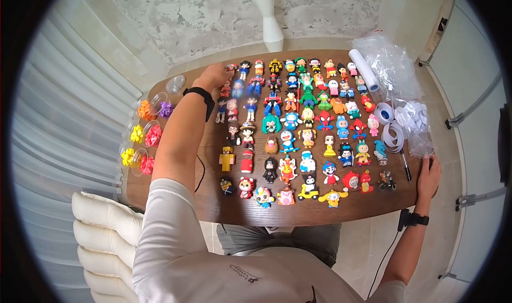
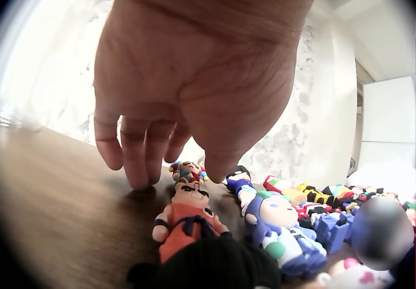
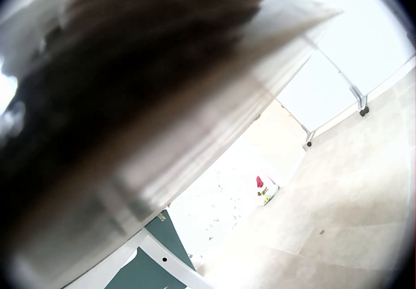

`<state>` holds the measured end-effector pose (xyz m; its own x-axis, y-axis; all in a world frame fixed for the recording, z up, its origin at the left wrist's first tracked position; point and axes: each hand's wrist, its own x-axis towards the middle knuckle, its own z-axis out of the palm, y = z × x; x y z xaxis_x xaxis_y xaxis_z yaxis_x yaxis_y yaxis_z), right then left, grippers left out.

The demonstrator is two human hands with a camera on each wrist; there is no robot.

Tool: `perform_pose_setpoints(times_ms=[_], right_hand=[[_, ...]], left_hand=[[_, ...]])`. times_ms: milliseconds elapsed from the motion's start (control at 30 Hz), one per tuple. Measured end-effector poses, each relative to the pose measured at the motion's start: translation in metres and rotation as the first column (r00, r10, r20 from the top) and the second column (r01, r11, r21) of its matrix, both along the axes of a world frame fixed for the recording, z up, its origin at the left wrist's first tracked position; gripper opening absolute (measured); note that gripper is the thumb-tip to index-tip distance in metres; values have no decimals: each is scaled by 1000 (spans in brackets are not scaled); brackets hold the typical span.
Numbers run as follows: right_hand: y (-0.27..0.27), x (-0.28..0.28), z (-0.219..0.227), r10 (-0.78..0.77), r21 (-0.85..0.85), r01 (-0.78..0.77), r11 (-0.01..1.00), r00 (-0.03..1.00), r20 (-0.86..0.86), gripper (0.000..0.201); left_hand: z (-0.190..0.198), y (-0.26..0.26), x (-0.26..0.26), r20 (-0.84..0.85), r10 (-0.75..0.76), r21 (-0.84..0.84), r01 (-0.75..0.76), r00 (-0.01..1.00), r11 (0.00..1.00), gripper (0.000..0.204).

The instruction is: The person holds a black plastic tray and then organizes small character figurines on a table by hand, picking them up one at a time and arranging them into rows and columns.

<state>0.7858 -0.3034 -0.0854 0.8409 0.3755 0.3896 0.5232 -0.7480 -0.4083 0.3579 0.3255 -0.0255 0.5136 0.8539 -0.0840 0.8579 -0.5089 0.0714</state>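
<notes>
At the far left corner of the toy rows, my left hand (image 1: 216, 76) points its fingers down at a small jester figurine (image 2: 188, 171) in red and blue. Thumb and index finger stand on either side of its head in the left wrist view, while another fingertip meets the wood. Nearer that wrist lies an orange-suited figurine (image 2: 188, 217), with a pale blue-hooded figurine (image 2: 276, 221) to its right. My right hand (image 1: 428, 177) rests at the table's right edge, fingertips by the clear plastic bag. Its wrist view shows mostly a dark blur.
Many colourful figurines stand in rows across the brown table (image 1: 208, 196). Cups of orange pieces (image 1: 144, 110) and yellow pieces (image 1: 137, 134) sit at the left. A white roll (image 1: 364, 70), tape rolls (image 1: 393, 136), a clear bag (image 1: 392, 63) and a pen (image 1: 406, 167) lie right.
</notes>
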Motion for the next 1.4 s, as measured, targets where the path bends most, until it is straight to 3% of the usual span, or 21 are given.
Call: perform_pose_setpoints(times_ms=[100, 200, 333, 433, 533, 633, 867, 1067, 1167, 1200, 1300, 1400], right_hand=[[0, 0, 1, 4, 1, -4, 1000, 1000, 7, 48], [-1, 2, -3, 6, 2, -6, 1000, 1000, 15, 48], [-2, 2, -3, 5, -9, -5, 1000, 1000, 19, 49], [-3, 4, -5, 7, -14, -6, 1000, 1000, 28, 49], [-3, 5, -6, 6, -25, -5, 1000, 999, 35, 50], [-3, 4, -5, 3, -27, -2, 1000, 1000, 31, 50], [-2, 3, -3, 0, -20, 1, 1000, 999, 35, 50], [-1, 3, -2, -13, -34, 14, 999, 999, 34, 51], [-2, 5, -2, 8, -33, -7, 999, 1000, 21, 51], [-2, 6, -3, 7, -34, -6, 999, 1000, 27, 51], [-2, 6, -5, 4, -33, -3, 999, 999, 38, 52], [-1, 4, -4, 12, -40, -10, 999, 999, 32, 52]], left_hand=[[15, -22, -8, -57, 7, -59, -10, 998, 998, 58], [26, -46, -15, -7, -43, -98, 42, 999, 994, 59], [19, -49, -21, -6, -60, -125, 59, 998, 990, 51], [21, -54, -16, -34, -14, -74, 12, 999, 997, 47], [28, -74, 0, 140, 42, 39, -48, 989, 998, 46], [32, -94, 9, 81, -66, -39, 69, 995, 997, 48], [37, -109, 18, -46, -32, -9, 32, 998, 999, 51], [15, -94, 14, 20, -68, 44, 67, 998, 997, 48], [23, -84, 5, 101, 0, -38, 4, 995, 999, 42], [27, -83, 1, 69, -15, 4, 14, 998, 1000, 36], [36, -89, -16, -25, 30, -49, -31, 999, 998, 39], [31, -97, -28, -86, 92, 33, -89, 992, 995, 47]])
